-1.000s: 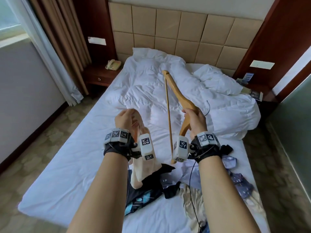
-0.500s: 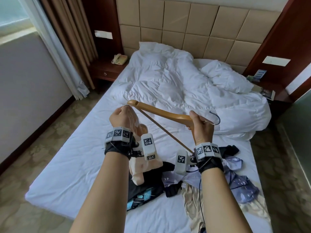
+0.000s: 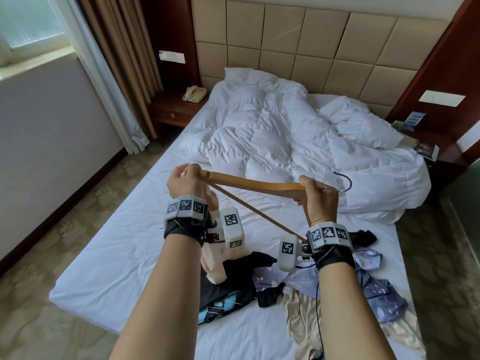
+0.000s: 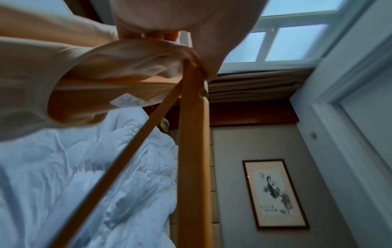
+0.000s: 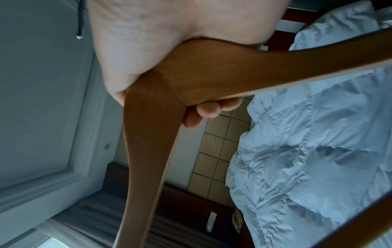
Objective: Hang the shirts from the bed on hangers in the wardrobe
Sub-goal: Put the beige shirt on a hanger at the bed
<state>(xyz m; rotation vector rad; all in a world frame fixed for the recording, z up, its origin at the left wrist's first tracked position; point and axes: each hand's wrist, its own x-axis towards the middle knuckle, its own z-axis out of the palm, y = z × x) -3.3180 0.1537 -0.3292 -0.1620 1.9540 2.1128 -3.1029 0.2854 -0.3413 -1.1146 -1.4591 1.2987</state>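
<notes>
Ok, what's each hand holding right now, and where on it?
Right hand grips the wooden hanger at its centre, below the hook. Left hand holds the peach shirt at its neck opening, over the hanger's end.

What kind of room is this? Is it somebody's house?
Probably a hotel bedroom: a bed with a padded headboard, a phone on the nightstand, and leaflets on the other side.

The hanger (image 3: pixel 249 183) is smooth satin-finished wood (hook (image 3: pixel 344 181) thin metal); the peach shirt (image 4: pixel 135 55) is fine-ribbed matt knit.
</notes>
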